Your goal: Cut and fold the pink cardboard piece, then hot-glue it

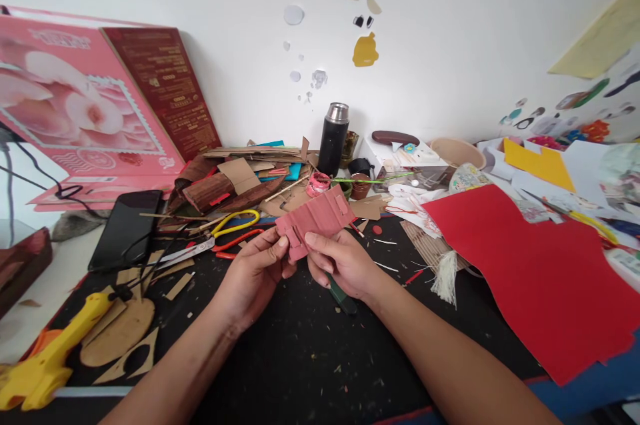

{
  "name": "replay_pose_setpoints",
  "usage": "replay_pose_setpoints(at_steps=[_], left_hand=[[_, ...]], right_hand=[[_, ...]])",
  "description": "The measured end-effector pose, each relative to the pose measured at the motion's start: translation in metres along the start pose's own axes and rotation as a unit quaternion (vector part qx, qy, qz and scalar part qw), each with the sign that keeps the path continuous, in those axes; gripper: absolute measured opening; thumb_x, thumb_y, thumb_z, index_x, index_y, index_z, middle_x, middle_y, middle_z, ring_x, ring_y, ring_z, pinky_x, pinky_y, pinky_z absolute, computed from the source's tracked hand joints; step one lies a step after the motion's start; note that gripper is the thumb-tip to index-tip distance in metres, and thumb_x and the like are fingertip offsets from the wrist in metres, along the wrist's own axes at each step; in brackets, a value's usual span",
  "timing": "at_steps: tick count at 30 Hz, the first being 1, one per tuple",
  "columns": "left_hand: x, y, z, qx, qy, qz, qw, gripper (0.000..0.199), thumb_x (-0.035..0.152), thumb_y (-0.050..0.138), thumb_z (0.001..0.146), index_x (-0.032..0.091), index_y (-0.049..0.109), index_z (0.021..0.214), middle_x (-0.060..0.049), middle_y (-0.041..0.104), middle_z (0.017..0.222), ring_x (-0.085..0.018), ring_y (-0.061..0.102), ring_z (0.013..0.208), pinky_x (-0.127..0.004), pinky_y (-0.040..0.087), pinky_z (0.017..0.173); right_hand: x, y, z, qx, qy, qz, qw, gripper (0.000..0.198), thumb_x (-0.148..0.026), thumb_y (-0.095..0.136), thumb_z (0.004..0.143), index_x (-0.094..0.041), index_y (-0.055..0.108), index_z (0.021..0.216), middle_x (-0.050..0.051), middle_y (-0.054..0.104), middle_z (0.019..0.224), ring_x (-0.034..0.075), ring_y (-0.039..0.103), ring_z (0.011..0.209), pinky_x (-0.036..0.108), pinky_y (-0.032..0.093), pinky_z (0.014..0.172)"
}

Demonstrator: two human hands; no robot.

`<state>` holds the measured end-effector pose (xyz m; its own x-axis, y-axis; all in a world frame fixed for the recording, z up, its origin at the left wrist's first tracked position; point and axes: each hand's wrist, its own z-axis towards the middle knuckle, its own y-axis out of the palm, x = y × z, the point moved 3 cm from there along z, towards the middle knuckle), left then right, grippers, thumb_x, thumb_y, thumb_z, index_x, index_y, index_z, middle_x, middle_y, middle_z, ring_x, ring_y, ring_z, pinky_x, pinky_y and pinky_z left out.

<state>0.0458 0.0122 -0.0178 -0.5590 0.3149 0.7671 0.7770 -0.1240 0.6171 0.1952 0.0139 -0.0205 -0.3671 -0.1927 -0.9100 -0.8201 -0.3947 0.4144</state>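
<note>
A pinkish-red painted cardboard piece (316, 219) with raised strips and crosswise ridges is held up, tilted, above the black work surface. My left hand (260, 268) pinches its lower left end between thumb and fingers. At its lower edge, my right hand (345, 261) grips the same piece, thumb on the front. A dark green flat object (343, 297) sticks out below my right hand; whether the fingers hold it or it lies on the surface, I cannot tell. Just behind the piece stands a small pot of pink paint (318, 183).
At left lie a yellow glue gun (55, 358), scissors (190, 251) with yellow and red handles, and a black phone (125, 231). Cardboard scraps (240, 175) and a black thermos (333, 145) stand at the back. A red sheet (540, 271) covers the right side, beside a white tassel (445, 278).
</note>
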Motion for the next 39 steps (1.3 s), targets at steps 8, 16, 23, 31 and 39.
replay_pose_setpoints(at_steps=[8,16,23,31,39], left_hand=[[0.0044,0.0047,-0.0024,-0.009,0.004,0.005,1.0,0.037,0.037,0.098,0.064,0.015,0.076,0.084,-0.001,0.063,0.073,-0.01,0.049,0.059,-0.024,0.041,0.051],[0.0069,0.0006,0.0005,0.045,0.036,0.018,0.998,0.036,0.035,0.099,0.065,0.014,0.072,0.077,0.001,0.06,0.07,-0.009,0.05,0.06,-0.022,0.042,0.051],[0.0084,0.0047,-0.001,0.043,0.03,0.005,0.999,0.038,0.035,0.099,0.062,0.015,0.072,0.08,0.002,0.059,0.072,-0.009,0.048,0.061,-0.02,0.042,0.05],[0.0099,0.0065,-0.0047,0.012,0.007,-0.011,1.0,0.039,0.037,0.097,0.061,0.015,0.073,0.081,0.002,0.057,0.069,-0.008,0.044,0.056,-0.02,0.037,0.046],[0.0086,-0.001,0.0023,0.03,0.056,0.023,0.998,0.039,0.049,0.09,0.074,0.017,0.075,0.089,-0.003,0.068,0.085,-0.012,0.054,0.066,-0.022,0.042,0.05]], right_hand=[[0.0014,0.0013,-0.002,-0.011,0.018,0.027,0.999,0.056,-0.058,0.078,0.087,-0.022,0.047,0.056,-0.01,0.038,0.043,0.009,0.043,0.036,0.023,0.032,0.038],[0.0003,-0.0038,-0.0002,0.018,0.016,-0.011,1.0,0.066,-0.056,0.075,0.091,-0.023,0.039,0.046,-0.009,0.032,0.04,0.009,0.044,0.035,0.024,0.03,0.041],[0.0002,-0.0008,0.0002,-0.001,0.012,0.011,1.0,0.065,-0.056,0.077,0.089,-0.023,0.041,0.046,-0.009,0.032,0.039,0.009,0.044,0.034,0.023,0.029,0.039],[0.005,0.0038,-0.002,-0.039,0.018,0.026,0.999,0.062,-0.058,0.078,0.089,-0.022,0.045,0.05,-0.009,0.035,0.041,0.009,0.044,0.035,0.022,0.03,0.037],[0.0015,-0.0012,-0.001,0.001,0.02,0.039,0.999,0.061,-0.058,0.08,0.086,-0.023,0.042,0.054,-0.011,0.032,0.041,0.008,0.043,0.034,0.021,0.031,0.037]])
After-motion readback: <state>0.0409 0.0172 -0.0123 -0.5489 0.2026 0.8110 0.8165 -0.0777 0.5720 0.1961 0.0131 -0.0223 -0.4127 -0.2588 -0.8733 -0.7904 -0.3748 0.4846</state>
